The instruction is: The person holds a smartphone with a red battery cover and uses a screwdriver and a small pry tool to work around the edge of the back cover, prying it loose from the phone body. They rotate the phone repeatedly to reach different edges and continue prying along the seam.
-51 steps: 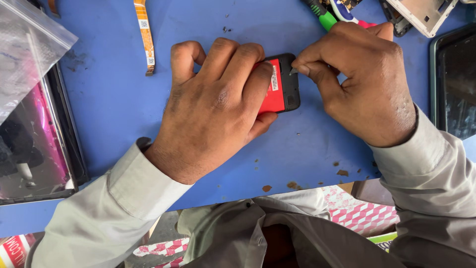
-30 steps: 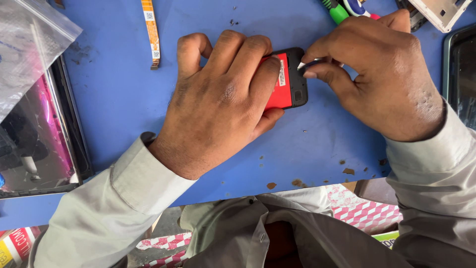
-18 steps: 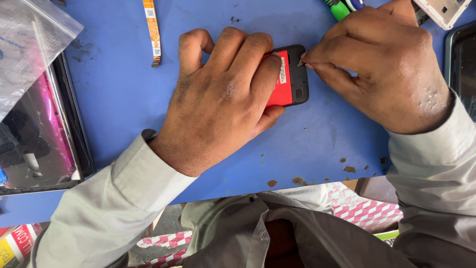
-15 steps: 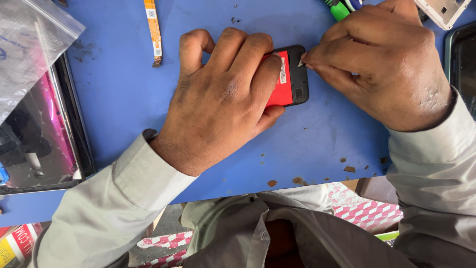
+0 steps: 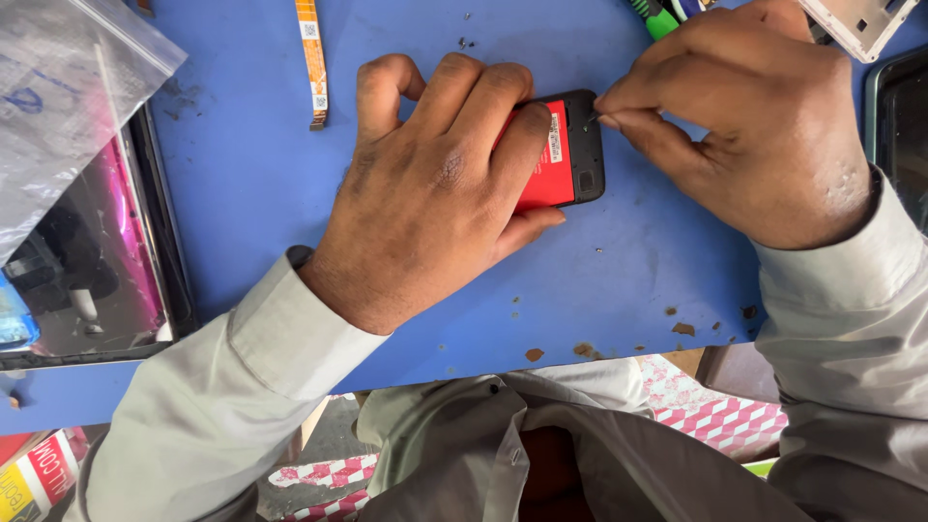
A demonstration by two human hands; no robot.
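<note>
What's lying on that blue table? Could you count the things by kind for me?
Small opened device, black frame with a red inside, under the left hand and touched by the right hand: 1
Orange flat ribbon cable: 1
Clear plastic bag: 1
Dark glass panels, at the left and right edges: 2
Total: 5

Bright, even light falls from above on the blue work mat [image 5: 242, 184], with colours full and nothing burnt out. Shadows are soft and short, pooling just under the left hand [image 5: 435, 184] and the right hand [image 5: 744, 126]. The clear plastic bag [image 5: 68, 87] carries pale glare, and the dark screen [image 5: 87, 261] at the left mirrors the surroundings. Focus is sharp across the middle; the lower edge is dimmer and slightly soft.
</note>
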